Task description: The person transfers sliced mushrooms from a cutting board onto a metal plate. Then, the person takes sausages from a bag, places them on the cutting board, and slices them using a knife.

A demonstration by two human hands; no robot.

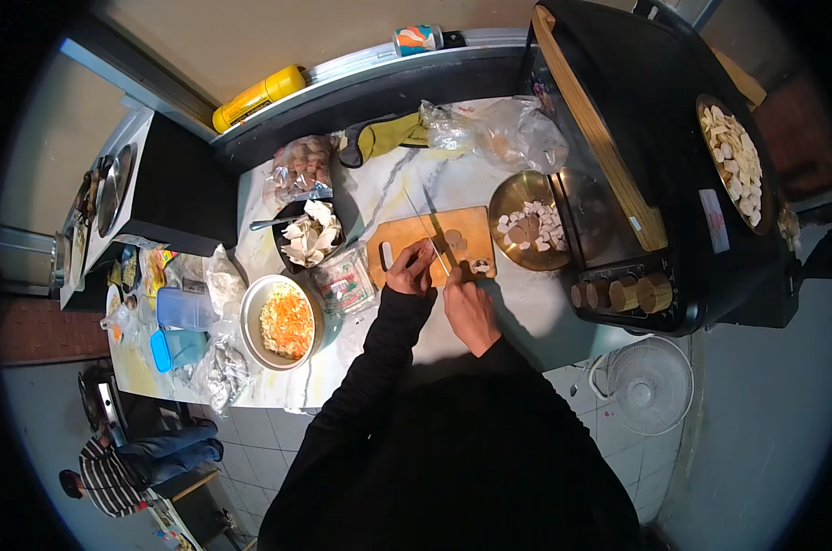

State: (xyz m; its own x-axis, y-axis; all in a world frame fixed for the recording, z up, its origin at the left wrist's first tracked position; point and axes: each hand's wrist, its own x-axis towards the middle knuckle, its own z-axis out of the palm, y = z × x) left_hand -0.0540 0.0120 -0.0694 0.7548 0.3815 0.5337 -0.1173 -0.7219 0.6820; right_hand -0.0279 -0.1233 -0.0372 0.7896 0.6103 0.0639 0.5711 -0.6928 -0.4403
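Observation:
My right hand (471, 313) is closed around the handle of a knife (428, 223), whose long thin blade points away over the wooden cutting board (388, 230). Beside the blade, my left hand (410, 269) has its fingers pinched together at the board; whatever they hold is too small to make out. Brown round slices (455, 240) lie on the board right of the blade, and a small round piece (479, 266) sits near its right corner. To the right, a gold-coloured plate (524, 186) carries cut pale and brown pieces (532, 227).
Left of the board stand a pot (248, 323) of shredded vegetables, a dark bowl (287, 257) of pale folded pieces, and a bag of brown balls (303, 167). A black oven (636, 184) flanks the right. Plastic bags (499, 133) lie behind. Another person (113, 477) is far left.

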